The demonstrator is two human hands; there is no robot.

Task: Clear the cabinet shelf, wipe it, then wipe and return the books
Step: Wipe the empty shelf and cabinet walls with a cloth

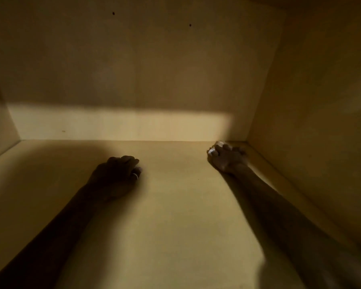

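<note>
Head view: right hand (pixel 227 158) presses a small, soft white cloth (pixel 214 150), fingers curled on it, into the yellowish wooden shelf's (pixel 175 215) back-right corner; left hand (pixel 117 170) rests loosely curled.

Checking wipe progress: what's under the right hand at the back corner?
White bits of cloth show between the right hand's curled fingers, on the shelf. The rest is covered.

We have a single head-worn view, set close inside the cabinet and facing forward and down over the shelf (pixel 175 205) toward its back panel (pixel 133 69), with both side walls at the frame's edges.
</note>
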